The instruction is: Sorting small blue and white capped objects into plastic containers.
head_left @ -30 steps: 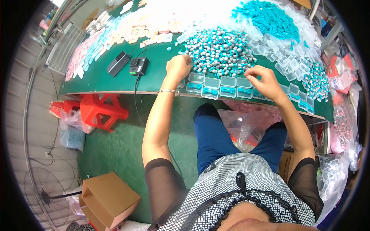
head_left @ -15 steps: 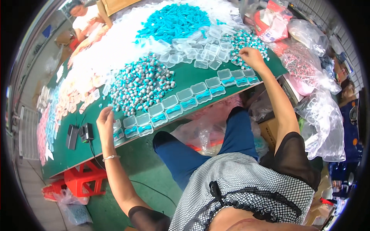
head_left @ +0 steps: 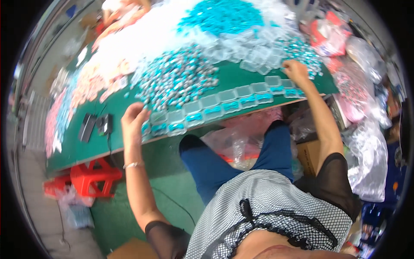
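Observation:
A row of small clear plastic boxes [head_left: 211,108] runs along the near table edge, lids folded back, with turquoise pieces inside. My left hand [head_left: 133,118] is at the row's left end, beside a large pile of small grey-and-turquoise pieces [head_left: 174,77]; its fingers are bent together. Above the row's right end is my right hand [head_left: 296,71], fingers pinched, next to a smaller pile of similar pieces [head_left: 304,52]. Blur and the fingers themselves hide whatever either hand holds.
Loose clear boxes [head_left: 254,56] and a heap of turquoise pieces [head_left: 222,17] lie farther back on the green table [head_left: 101,144]. Black devices [head_left: 103,124] with a cable sit at left, above a red stool [head_left: 92,177]. Filled plastic bags [head_left: 368,151] crowd the right side.
The view has shifted, so the table sits higher and farther right. My left hand has turned its fingers rightward over the row's left end. My right hand stays near the small pile.

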